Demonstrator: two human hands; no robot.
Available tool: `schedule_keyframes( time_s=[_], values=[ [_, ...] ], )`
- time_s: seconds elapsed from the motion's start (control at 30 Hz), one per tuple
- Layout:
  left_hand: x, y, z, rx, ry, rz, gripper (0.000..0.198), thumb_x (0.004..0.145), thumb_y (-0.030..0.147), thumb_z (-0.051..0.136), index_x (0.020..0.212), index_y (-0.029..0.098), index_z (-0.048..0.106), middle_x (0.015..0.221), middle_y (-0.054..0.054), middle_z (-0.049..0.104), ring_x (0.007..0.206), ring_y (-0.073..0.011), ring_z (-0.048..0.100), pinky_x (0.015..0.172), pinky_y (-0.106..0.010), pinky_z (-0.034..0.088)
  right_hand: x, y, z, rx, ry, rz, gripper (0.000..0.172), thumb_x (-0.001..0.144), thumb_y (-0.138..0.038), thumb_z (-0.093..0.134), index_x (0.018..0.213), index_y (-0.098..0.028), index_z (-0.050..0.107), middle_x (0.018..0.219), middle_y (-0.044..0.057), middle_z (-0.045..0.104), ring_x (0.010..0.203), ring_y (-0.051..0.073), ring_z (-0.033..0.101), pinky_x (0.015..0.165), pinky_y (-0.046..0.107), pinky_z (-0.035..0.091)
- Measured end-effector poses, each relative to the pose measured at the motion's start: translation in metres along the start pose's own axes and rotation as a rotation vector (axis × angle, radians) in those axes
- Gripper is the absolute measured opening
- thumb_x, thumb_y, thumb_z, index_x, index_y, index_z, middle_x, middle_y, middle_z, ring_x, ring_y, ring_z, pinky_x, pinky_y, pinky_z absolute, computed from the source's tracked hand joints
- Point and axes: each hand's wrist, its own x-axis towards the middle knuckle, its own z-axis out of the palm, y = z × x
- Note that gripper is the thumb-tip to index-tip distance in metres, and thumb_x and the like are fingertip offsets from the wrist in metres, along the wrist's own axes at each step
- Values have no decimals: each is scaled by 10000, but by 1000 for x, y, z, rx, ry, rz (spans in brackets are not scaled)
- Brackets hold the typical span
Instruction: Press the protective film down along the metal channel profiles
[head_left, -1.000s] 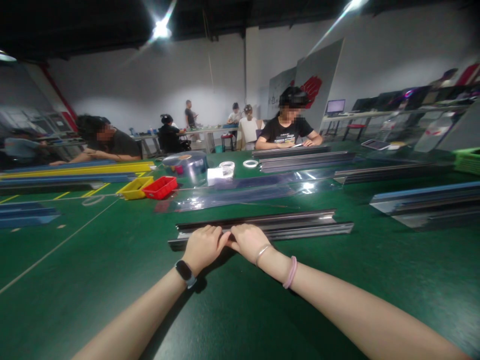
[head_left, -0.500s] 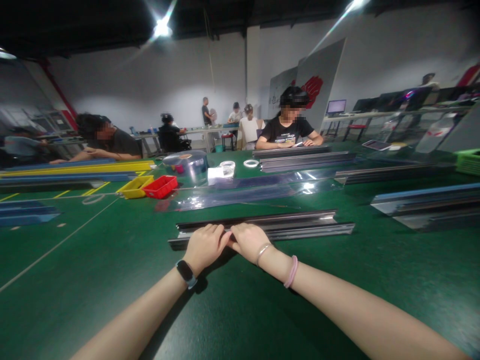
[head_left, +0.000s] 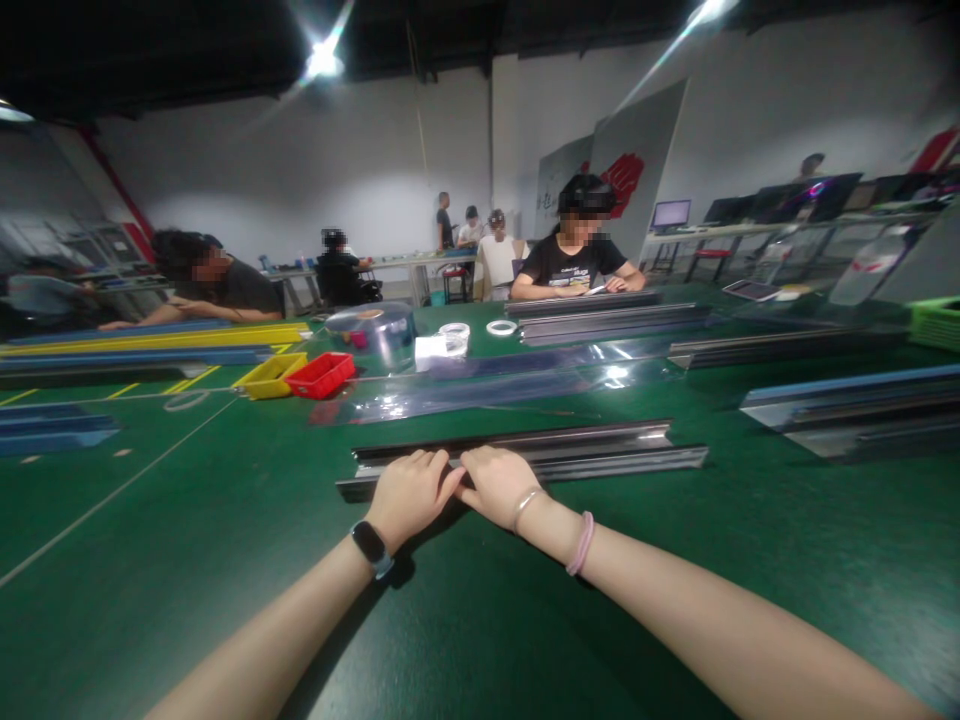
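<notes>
Two long dark metal rails lie side by side across the green table in front of me. My left hand, with a black band on the wrist, and my right hand, with a thin bangle and a pink hair tie, rest side by side on the near rail. Both hands' fingers curl over the rail's top edge, thumbs touching each other.
Clear plastic film lies behind the rails. A yellow tray and a red tray stand at the back left, near tape rolls. More rail stacks lie to the right and far side. Several people sit or stand beyond.
My hands stay on the near rail in the same place. A person standing in the background has walked to the right.
</notes>
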Motion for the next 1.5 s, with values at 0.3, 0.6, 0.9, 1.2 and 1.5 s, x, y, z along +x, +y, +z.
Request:
schedule_keyframes(
  time_s=[0.3, 0.6, 0.9, 1.2, 1.5],
  values=[
    [0, 0, -1, -18, 13, -3, 316, 841, 394, 278, 780, 177, 500, 680, -45, 553, 674, -158, 506, 598, -259, 356, 0, 1, 1, -13, 22, -4, 288, 797, -405, 357, 829, -158, 502, 791, 69, 569, 768, 186, 514, 682, 300, 369],
    [0, 0, -1, -26, -13, 1, 306, 839, 397, 281, 811, 178, 494, 690, -43, 553, 680, -160, 512, 608, -263, 360, 1, 1, 2, -3, 9, 2, 307, 794, -413, 351, 843, -158, 514, 798, 73, 573, 767, 187, 516, 675, 292, 368],
    [0, 0, -1, -14, -11, 8, 297, 837, 392, 290, 805, 177, 493, 670, -41, 552, 665, -156, 508, 589, -257, 362, 0, 0, -1, -16, 6, -15, 288, 803, -383, 358, 854, -147, 516, 829, 83, 571, 796, 185, 508, 702, 291, 364],
    [0, 0, -2, -13, -30, 30, 283, 837, 380, 294, 807, 176, 488, 681, -42, 548, 670, -159, 503, 609, -271, 370, 1, 2, 3, -15, 44, -34, 249, 787, -377, 392, 837, -159, 500, 802, 60, 565, 769, 185, 501, 675, 286, 361],
    [0, 1, -1, -33, -8, 9, 269, 840, 366, 298, 856, 178, 490, 725, -44, 553, 712, -161, 509, 629, -271, 374, 0, 1, 0, -13, 47, -28, 252, 792, -383, 373, 871, -169, 480, 803, 56, 557, 768, 183, 499, 674, 287, 360]
  ],
)
